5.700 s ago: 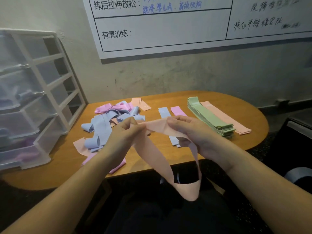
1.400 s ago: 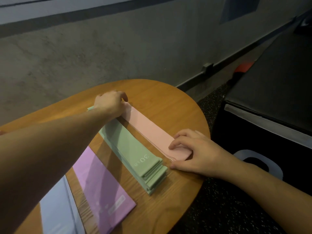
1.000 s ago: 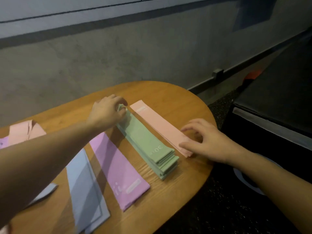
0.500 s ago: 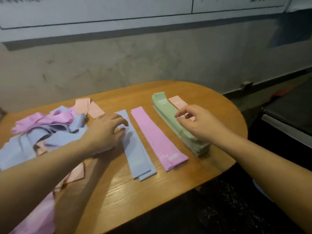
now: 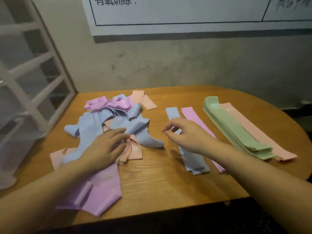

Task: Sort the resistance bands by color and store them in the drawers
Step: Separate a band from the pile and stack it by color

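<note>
**Head view: sorting in progress, next band to be picked**

Left hand point(image 5: 108, 146) lies spread on the mixed heap point(image 5: 108, 122), fingers over a peach band point(image 5: 131, 151). Right hand point(image 5: 184, 134), loosely curled and holding nothing, hovers over the blue strip point(image 5: 194, 159). Beyond it lie the purple strip point(image 5: 192, 114), green stack point(image 5: 236, 130) and peach pile point(image 5: 263, 135). Next move, I think: pull one band free from the tangle.

You face a scuffed grey wall point(image 5: 185, 61) with a whiteboard chart point(image 5: 185, 12) far above. The wooden table point(image 5: 152, 179) is dimly lit.

Left grip point(image 5: 108, 146) now on unsorted pile point(image 5: 116, 122)
</note>
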`<state>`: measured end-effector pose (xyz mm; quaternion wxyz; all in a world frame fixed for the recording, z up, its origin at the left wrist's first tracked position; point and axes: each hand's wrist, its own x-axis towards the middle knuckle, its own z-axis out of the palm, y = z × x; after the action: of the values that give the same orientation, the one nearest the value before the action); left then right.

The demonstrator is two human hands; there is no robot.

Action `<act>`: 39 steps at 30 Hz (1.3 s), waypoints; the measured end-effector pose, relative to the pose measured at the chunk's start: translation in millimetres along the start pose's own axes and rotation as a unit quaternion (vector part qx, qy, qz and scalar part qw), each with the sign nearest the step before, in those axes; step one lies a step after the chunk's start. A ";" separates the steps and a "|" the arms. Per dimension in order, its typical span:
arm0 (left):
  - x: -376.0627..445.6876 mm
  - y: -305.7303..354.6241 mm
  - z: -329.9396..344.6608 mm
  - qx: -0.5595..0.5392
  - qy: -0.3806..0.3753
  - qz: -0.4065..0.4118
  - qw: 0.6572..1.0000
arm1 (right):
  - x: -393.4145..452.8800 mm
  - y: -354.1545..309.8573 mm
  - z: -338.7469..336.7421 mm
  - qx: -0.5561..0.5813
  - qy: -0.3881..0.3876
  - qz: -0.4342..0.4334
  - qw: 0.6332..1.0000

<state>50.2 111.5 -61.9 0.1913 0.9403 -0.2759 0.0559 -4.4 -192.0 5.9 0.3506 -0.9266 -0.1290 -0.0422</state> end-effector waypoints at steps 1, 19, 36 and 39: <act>-3.5 -2.8 3.4 -0.010 0.007 -0.005 1.000 | 4.0 -3.5 8.0 0.008 -0.002 -0.003 1.000; -10.7 2.1 2.5 -0.084 0.092 0.013 0.992 | 39.7 -10.2 116.9 -0.099 0.023 -0.025 0.994; -6.7 -4.9 -13.7 -0.264 -0.049 -0.101 0.958 | 25.5 -4.7 127.5 -0.167 0.112 -0.164 0.966; -6.5 0.3 -16.4 -0.278 -0.044 -0.126 0.951 | 25.1 -4.4 128.1 -0.160 0.106 -0.158 0.969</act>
<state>44.6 120.9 -48.0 0.4386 0.8783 -0.1684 -0.0890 17.0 -98.9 -83.2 0.1984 -0.9288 -0.2274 -0.2151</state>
